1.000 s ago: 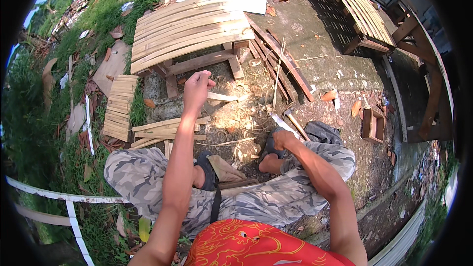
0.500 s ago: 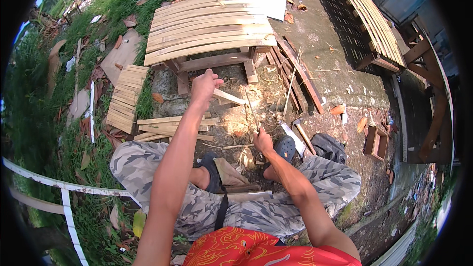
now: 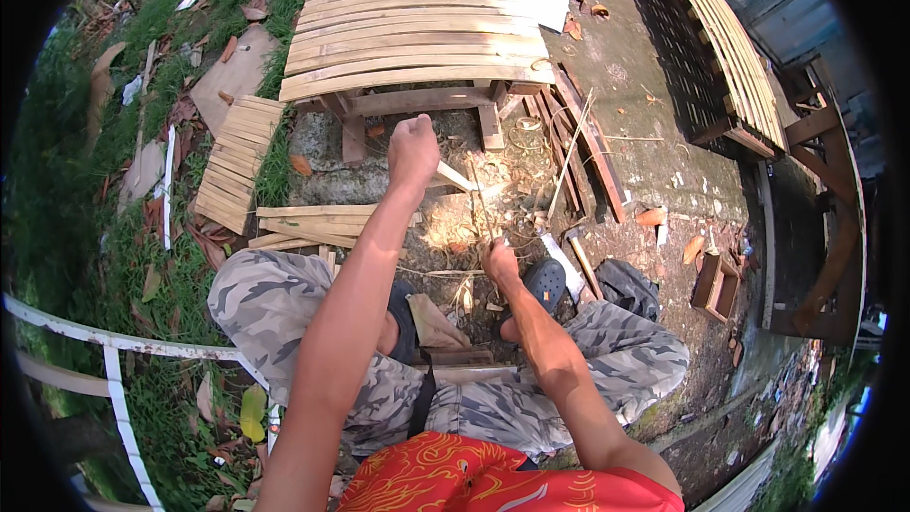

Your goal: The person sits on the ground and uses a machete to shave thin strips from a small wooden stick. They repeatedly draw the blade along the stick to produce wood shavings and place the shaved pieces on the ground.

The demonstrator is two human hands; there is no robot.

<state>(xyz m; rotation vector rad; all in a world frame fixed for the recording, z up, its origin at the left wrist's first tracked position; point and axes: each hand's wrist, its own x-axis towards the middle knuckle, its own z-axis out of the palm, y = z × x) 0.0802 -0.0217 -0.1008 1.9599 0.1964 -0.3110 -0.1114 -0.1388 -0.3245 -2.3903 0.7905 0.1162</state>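
Far left of the frame: grass strewn with dry leaves, with a white rail (image 3: pixel 114 346) crossing the lower left. Just right of the grass, left of centre, lies a small panel of joined slats (image 3: pixel 237 163), and below it a loose stack of wooden slats (image 3: pixel 308 224) rests on the ground beside the person's camouflage-trousered knee (image 3: pixel 261 299).

Upper centre: a slatted bench (image 3: pixel 417 33) of curved pale strips on a timber frame.

Centre: the left hand (image 3: pixel 413 148) is raised on an outstretched arm and closed into a fist around a pale stick (image 3: pixel 455 176), whose free end projects to the right of the fist. Whether the stick is a tool handle cannot be told.

Slightly right and lower: the right hand (image 3: pixel 499 260) is closed around a thin bamboo strip (image 3: pixel 482 209), which rises from the fingers toward the stick. Below this hand the ground is covered with shavings, and a dark sandal (image 3: pixel 547 282) sits just right of it.

Right of centre: a chopping blade (image 3: pixel 559 259) lies on the ground near a dark bag (image 3: pixel 627 286); a small wooden box (image 3: pixel 716 284) stands farther right.

Upper right: a second slatted panel (image 3: pixel 725 43) leans along the concrete.
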